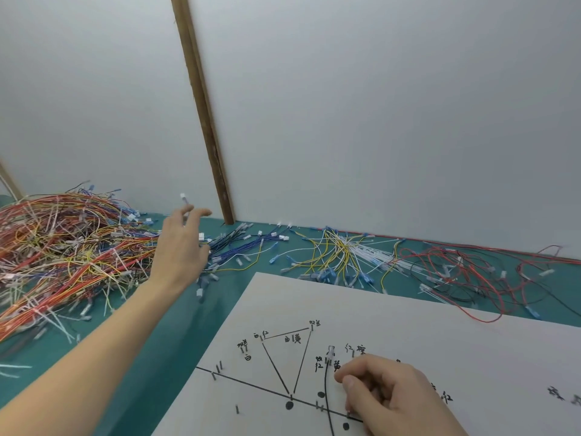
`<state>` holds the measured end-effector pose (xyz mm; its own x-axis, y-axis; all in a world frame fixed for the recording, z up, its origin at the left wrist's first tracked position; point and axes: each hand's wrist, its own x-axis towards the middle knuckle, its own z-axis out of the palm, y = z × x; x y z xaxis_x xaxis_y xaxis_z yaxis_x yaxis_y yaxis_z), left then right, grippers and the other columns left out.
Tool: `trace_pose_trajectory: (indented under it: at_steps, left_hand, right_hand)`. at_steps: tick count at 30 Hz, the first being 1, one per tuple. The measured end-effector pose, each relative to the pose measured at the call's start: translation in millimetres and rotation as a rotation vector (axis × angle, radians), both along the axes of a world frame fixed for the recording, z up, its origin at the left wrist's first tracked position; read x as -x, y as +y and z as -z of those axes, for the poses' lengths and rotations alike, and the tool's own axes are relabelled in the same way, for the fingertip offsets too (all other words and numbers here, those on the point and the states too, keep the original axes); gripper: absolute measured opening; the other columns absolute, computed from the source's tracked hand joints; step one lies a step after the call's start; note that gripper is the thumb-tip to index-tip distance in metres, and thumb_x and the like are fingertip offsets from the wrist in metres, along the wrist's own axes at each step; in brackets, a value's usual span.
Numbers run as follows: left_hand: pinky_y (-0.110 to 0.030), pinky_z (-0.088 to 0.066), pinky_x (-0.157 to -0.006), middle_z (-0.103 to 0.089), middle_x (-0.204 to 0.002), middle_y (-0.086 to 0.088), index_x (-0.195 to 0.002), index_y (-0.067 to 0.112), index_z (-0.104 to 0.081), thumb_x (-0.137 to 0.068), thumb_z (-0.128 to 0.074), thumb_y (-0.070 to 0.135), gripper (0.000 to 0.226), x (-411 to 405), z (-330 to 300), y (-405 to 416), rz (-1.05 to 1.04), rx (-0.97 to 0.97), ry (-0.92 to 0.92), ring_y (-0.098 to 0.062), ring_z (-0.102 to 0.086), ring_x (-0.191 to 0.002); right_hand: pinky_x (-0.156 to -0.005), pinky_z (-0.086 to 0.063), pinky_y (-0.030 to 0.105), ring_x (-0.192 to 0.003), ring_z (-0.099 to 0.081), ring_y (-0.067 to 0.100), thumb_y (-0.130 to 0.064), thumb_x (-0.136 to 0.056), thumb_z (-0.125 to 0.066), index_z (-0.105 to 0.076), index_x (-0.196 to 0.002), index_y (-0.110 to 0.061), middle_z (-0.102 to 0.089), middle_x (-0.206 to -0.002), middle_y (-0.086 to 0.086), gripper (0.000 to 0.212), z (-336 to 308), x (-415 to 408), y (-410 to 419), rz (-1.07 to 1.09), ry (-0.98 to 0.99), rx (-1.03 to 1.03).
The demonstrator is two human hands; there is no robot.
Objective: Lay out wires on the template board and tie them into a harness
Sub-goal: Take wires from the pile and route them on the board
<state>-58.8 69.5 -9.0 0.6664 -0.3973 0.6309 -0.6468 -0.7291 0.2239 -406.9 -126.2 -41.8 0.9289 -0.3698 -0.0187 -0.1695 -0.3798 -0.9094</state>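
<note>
Reaching far forward and to the left in the head view, the left hand (182,247) stretches from a bare, extended forearm over the green surface (151,350), its fingers raised and apparently pinching a thin wire with a white connector (183,197) at its tip, though motion blur makes the grip hard to read. Just beyond and left of that hand lies a large tangled heap of wires (59,250) in red, orange, yellow and white, many ending in small pale plugs. The right hand (390,394) rests low on the white template board (408,316), fingers curled, thumb and forefinger closed together at the board; what they pinch cannot be made out. Just left of that hand a black wire (327,401) runs up the board to a clear connector (330,352) seated among short pins. The board carries drawn black lines forming a triangle, black dots, upright pins and handwritten marks. Behind the board, spread on the surface along the white wall, lie a blue wire group (248,247), a yellow and white bundle (342,256), and loose red and black wires (465,272) toward the right. A wooden strip (204,114) leans up the wall.
</note>
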Motion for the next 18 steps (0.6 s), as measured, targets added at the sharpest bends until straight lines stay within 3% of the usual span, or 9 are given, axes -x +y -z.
trace_pose_trajectory:
  at_steps: [2,4,6,8,14,18]
  left_hand:
    - [-0.048,-0.050,-0.094,-0.058,-0.123,-0.010,-0.116,0.022,-0.065,-0.079,-0.079,0.006,0.043,3.1,1.4,7.0,0.022,-0.129,-0.052,-0.034,-0.055,-0.114]
    - [-0.042,-0.054,-0.087,-0.065,-0.110,0.000,-0.107,0.034,-0.065,-0.087,-0.076,0.029,0.023,5.7,1.8,13.0,-0.033,-0.339,0.166,-0.026,-0.063,-0.106]
    - [-0.039,-0.055,-0.089,-0.066,-0.112,0.003,-0.119,0.036,-0.064,-0.091,-0.070,0.053,0.033,8.7,5.6,14.6,-0.089,-0.558,0.410,-0.021,-0.064,-0.106]
    - [-0.036,-0.053,-0.090,-0.065,-0.112,0.003,-0.125,0.031,-0.064,-0.093,-0.066,0.054,0.039,8.5,12.0,14.2,-0.075,-0.609,0.481,-0.020,-0.061,-0.105]
    - [-0.027,-0.048,-0.076,-0.072,-0.087,0.001,-0.105,0.014,-0.078,-0.086,-0.079,0.016,0.019,-0.7,19.6,12.9,-0.022,-0.229,0.522,-0.014,-0.065,-0.080]
    - [-0.024,-0.043,-0.073,-0.070,-0.081,0.012,-0.100,0.017,-0.079,-0.089,-0.079,0.019,0.011,6.3,3.5,9.0,0.050,0.126,0.306,-0.001,-0.063,-0.077]
  right_hand:
    - [-0.059,-0.044,0.012,-0.057,-0.058,0.006,-0.021,-0.093,-0.068,-0.073,-0.083,-0.048,-0.076,-0.075,0.001,0.030,0.2,-0.2,-0.5,-0.006,0.001,-0.001]
    - [-0.058,-0.042,0.011,-0.053,-0.055,0.003,-0.022,-0.093,-0.068,-0.072,-0.083,-0.049,-0.076,-0.074,0.000,0.029,0.5,-0.6,-1.4,-0.007,-0.003,0.001]
    - [-0.058,-0.042,0.011,-0.053,-0.054,0.003,-0.024,-0.093,-0.068,-0.072,-0.084,-0.050,-0.076,-0.075,0.000,0.028,0.7,-0.5,-1.5,-0.012,0.000,0.008]
    - [-0.058,-0.043,0.012,-0.053,-0.054,0.003,-0.023,-0.093,-0.068,-0.071,-0.085,-0.050,-0.076,-0.076,0.000,0.029,1.1,-0.6,-0.5,-0.016,-0.002,0.011]
    - [-0.059,-0.044,0.013,-0.054,-0.056,0.005,-0.021,-0.093,-0.067,-0.072,-0.084,-0.049,-0.076,-0.075,0.002,0.030,1.4,-0.2,-1.5,-0.016,-0.008,-0.009]
    - [-0.060,-0.044,0.013,-0.056,-0.058,0.006,-0.021,-0.093,-0.068,-0.073,-0.084,-0.048,-0.076,-0.075,0.003,0.028,2.2,-1.0,-1.6,-0.017,-0.005,-0.013]
